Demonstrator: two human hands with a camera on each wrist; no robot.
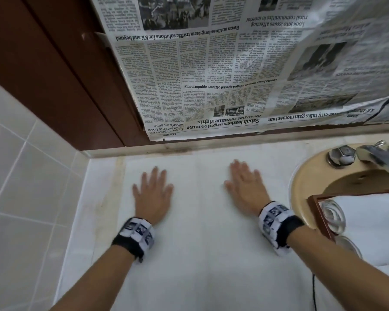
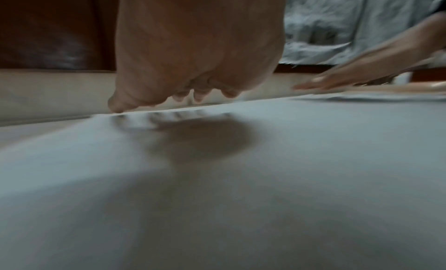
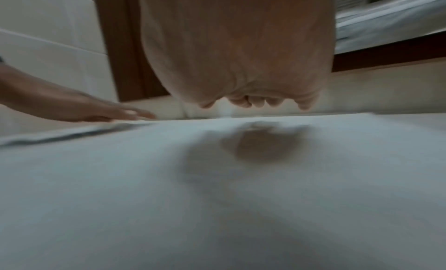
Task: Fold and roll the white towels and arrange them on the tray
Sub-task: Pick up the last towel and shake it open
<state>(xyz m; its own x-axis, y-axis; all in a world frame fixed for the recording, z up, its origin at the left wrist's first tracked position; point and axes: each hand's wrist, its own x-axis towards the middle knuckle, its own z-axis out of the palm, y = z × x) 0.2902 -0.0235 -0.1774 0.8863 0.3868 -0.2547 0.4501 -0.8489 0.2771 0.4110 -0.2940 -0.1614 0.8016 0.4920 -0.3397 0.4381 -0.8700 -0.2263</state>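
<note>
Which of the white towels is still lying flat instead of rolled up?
The towel spread on the counter under the left hand and right hand. The rolled towels sit in the wooden tray over the sink.

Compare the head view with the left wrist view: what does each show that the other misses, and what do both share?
Only the head view shows the tray holding rolled towels, the sink and the tap. Only the left wrist view shows the underside of the left hand, its fingertips close above the cloth. Both show the flat white towel, both open hands and the newspaper.
</note>
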